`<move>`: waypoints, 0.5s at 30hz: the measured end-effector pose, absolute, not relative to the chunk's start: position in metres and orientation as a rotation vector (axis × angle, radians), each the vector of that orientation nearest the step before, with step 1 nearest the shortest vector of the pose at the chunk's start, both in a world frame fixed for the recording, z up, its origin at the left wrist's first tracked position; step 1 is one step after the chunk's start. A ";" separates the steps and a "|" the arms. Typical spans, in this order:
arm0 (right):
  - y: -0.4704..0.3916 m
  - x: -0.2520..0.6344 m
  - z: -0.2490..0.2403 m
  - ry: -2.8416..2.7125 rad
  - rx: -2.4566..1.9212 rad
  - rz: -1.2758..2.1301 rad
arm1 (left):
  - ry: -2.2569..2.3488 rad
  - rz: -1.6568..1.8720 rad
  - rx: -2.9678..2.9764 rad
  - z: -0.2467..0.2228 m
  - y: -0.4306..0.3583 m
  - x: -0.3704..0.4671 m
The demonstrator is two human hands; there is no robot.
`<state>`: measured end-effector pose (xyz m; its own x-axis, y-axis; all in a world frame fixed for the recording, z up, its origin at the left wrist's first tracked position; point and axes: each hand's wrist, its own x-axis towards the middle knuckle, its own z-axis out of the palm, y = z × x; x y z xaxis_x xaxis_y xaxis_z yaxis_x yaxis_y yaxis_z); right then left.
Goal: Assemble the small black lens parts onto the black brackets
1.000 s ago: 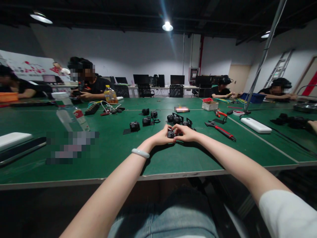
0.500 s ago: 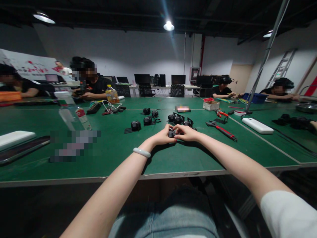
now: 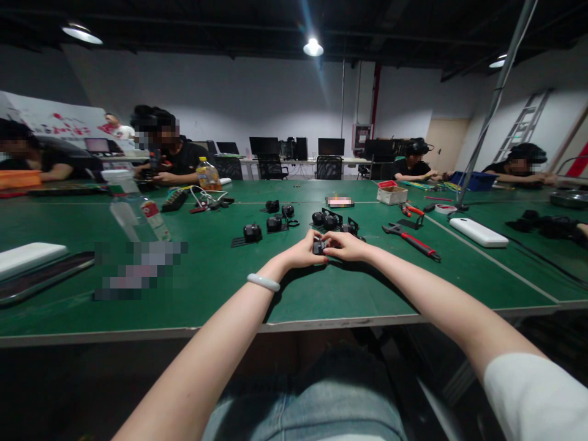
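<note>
Left hand (image 3: 303, 252) and right hand (image 3: 350, 247) both grip the black part (image 3: 318, 247), its details hardly visible, so brace with one, work gently with the other.

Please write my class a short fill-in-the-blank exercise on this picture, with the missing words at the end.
1. The part between the left hand and the right hand is coloured ____.
2. The bangle is worn on the person's ____ wrist.
3. The wrench has a handle in black and ____.
4. The top of the table is coloured ____.

Missing words: black; left; red; green.
</note>
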<state>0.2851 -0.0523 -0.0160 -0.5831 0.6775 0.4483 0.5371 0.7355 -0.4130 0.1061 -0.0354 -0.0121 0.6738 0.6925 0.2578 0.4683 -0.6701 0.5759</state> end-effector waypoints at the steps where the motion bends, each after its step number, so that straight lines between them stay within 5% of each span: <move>1: -0.052 0.285 -0.016 -2.343 -0.917 0.304 | 0.898 0.645 2.417 -0.012 -0.035 0.106; 15: -0.049 0.284 -0.017 -2.366 -0.934 0.237 | 0.911 0.660 2.408 -0.010 -0.038 0.107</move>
<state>0.2839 -0.0490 -0.0170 -0.5874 0.6720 0.4510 0.5694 0.7392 -0.3598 0.1072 -0.0381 -0.0101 0.6623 0.7011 0.2644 0.4699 -0.6635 0.5821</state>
